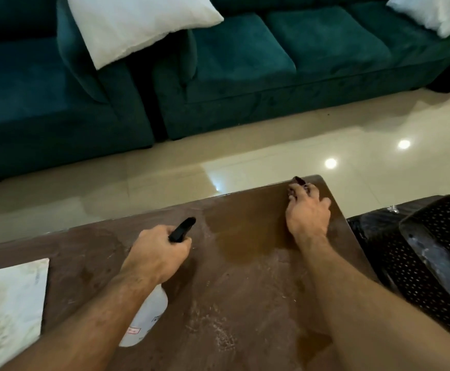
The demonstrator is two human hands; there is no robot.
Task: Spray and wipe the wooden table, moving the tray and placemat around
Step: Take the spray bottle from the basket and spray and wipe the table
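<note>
The wooden table (pixel 245 290) filled the near half of the view, its top dusty and scratched, with a darker wet patch (pixel 245 231) toward the far right corner. The left hand (pixel 159 253) gripped a white spray bottle (pixel 149 317) by its black trigger head, fingers curled round the neck, nozzle pointing to the far side. The right hand (pixel 308 212) pressed a dark cloth (pixel 298 183) onto the table near its far right corner, fingers bent over it. A pale placemat (pixel 7 311) lay on the near left part of the table. A black perforated tray (pixel 438 253) sat tilted off the table's right edge. 2 teal sofas (pixel 245 76) with white cushions (pixel 138 25) stood beyond the tiled floor (pixel 272 151).
</note>
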